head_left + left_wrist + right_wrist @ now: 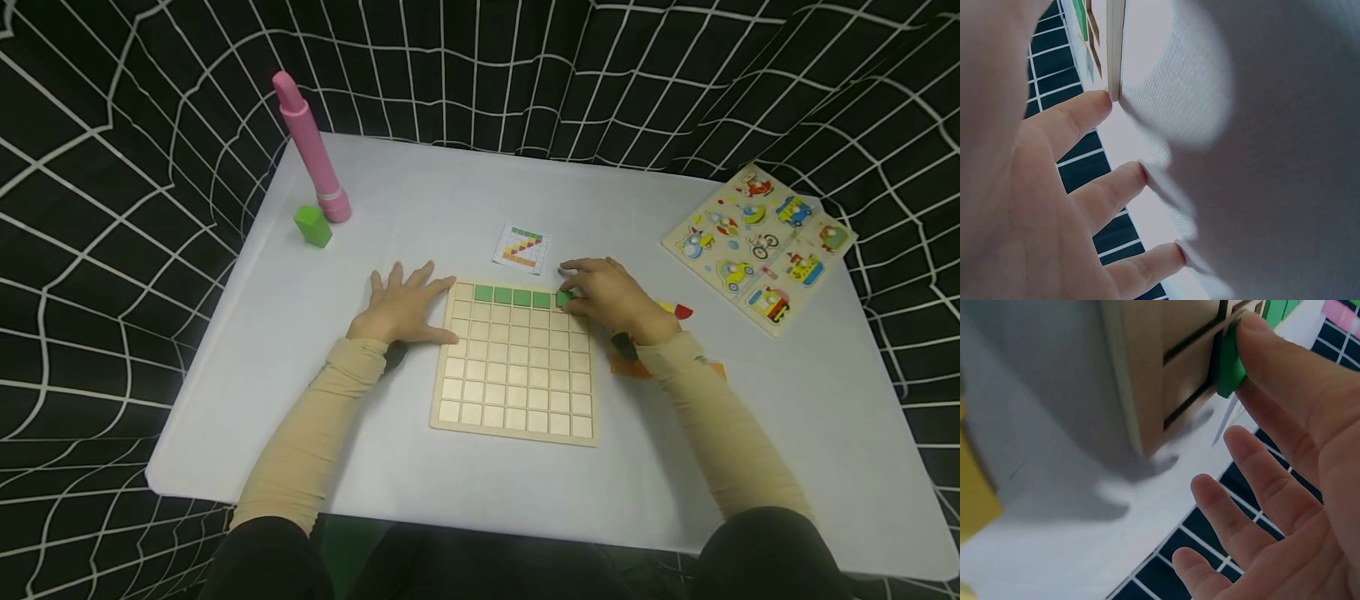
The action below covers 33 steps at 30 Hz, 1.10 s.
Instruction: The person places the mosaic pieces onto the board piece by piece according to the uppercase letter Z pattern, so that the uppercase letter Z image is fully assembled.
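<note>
A wooden grid board lies on the white table, with several green square tiles seated along its far row. Between thumb and index finger, my right hand pinches one more green tile, tilted over a cell of that same row near the far right corner. Its other fingers extend loosely. My left hand is spread beside the board's left side; in the left wrist view a fingertip touches the board's corner. Beyond the board rests a printed pattern card.
Red, yellow and orange pieces lie partly hidden under my right forearm. At the right is a picture puzzle board. A pink tube-shaped object and a green block stand at the far left. Black netted cloth surrounds the table.
</note>
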Available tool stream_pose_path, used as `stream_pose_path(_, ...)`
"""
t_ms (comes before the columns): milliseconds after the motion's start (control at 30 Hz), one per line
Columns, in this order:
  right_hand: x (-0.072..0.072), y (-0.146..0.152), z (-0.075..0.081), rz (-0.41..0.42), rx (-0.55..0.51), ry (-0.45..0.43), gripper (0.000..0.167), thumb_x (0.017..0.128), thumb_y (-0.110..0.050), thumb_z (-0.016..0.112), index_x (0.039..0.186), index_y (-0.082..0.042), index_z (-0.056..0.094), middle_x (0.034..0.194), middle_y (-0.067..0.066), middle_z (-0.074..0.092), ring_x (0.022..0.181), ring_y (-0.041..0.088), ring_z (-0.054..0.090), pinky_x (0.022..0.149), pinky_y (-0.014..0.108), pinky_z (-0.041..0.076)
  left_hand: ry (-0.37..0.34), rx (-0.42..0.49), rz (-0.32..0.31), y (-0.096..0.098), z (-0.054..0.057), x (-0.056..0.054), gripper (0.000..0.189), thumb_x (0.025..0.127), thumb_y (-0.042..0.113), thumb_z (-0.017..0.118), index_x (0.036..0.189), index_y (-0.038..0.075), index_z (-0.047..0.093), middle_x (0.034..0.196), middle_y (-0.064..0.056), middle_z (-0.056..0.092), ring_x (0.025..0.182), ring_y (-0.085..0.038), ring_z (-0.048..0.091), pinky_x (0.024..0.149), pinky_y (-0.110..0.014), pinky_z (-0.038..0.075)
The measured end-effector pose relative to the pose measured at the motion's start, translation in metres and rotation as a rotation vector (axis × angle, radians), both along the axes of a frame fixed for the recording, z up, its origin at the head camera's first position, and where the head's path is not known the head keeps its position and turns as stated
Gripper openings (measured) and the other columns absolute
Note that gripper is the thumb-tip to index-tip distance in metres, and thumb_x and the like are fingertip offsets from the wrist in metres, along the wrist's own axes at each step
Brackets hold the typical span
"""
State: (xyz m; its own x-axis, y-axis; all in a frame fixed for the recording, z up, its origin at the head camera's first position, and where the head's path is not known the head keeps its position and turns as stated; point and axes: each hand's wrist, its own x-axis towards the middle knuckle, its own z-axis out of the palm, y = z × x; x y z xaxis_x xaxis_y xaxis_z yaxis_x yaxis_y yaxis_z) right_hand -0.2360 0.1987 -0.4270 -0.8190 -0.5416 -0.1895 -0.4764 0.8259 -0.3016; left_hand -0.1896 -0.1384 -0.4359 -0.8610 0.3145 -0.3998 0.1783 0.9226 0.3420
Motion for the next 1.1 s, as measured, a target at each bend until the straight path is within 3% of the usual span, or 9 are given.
stream_pose_path(333, 0.006, -0.004, 0.0, 0.019, 0.037, 0.051, 0.038, 0.089, -0.026, 0.08, 0.117, -0.001, 0.077, 0.151, 0.019, 0.058, 0.148, 0.047, 0.043, 0.124, 0.071, 0.026, 0.002, -0.006, -0.007, 0.002, 0.0, -0.001, 0.103, 0.082, 0.068, 0.074, 0.165, 0.031, 0.026, 0.177, -0.011, 0.009, 0.157, -0.059, 0.001, 0.121, -0.081, -0.001)
stream_pose_path(533, 0.009, 0.011, 0.002, -0.001, 0.03, 0.083, 0.036, 0.091, -0.028, 0.078, 0.117, -0.003, 0.078, 0.149, 0.022, 0.059, 0.143, 0.045, 0.05, 0.12, 0.073, 0.031, -0.005, -0.006, -0.011, 0.001, 0.001, 0.0, 0.103, 0.082, 0.068, 0.075, 0.165, 0.03, 0.025, 0.177, -0.011, 0.009, 0.157, -0.06, 0.0, 0.12, -0.082, -0.001)
stream_pose_path(733, 0.011, 0.035, 0.008, -0.084, 0.034, 0.096, 0.036, 0.091, -0.025, 0.079, 0.119, -0.002, 0.077, 0.15, 0.022, 0.057, 0.142, 0.044, 0.051, 0.121, 0.071, 0.031, -0.005, -0.011, -0.016, 0.0, 0.001, 0.0, 0.103, 0.083, 0.067, 0.074, 0.165, 0.029, 0.025, 0.177, -0.012, 0.008, 0.157, -0.06, 0.0, 0.119, -0.083, 0.0)
stream_pose_path(933, 0.015, 0.065, 0.012, -0.189, 0.044, 0.054, 0.037, 0.092, -0.021, 0.079, 0.123, -0.001, 0.074, 0.155, 0.023, 0.052, 0.144, 0.047, 0.047, 0.123, 0.064, 0.033, -0.009, -0.006, -0.019, -0.001, 0.001, -0.001, 0.103, 0.083, 0.066, 0.074, 0.165, 0.028, 0.025, 0.177, -0.013, 0.007, 0.156, -0.06, -0.001, 0.119, -0.083, 0.0)
stream_pose_path(1100, 0.018, 0.092, 0.013, -0.234, 0.057, 0.032, 0.041, 0.092, -0.022, 0.078, 0.126, 0.001, 0.072, 0.154, 0.027, 0.051, 0.142, 0.05, 0.047, 0.12, 0.065, 0.035, -0.009, -0.003, -0.023, 0.0, 0.001, -0.001, 0.103, 0.084, 0.066, 0.074, 0.166, 0.028, 0.024, 0.177, -0.013, 0.007, 0.156, -0.06, -0.001, 0.12, -0.082, 0.0)
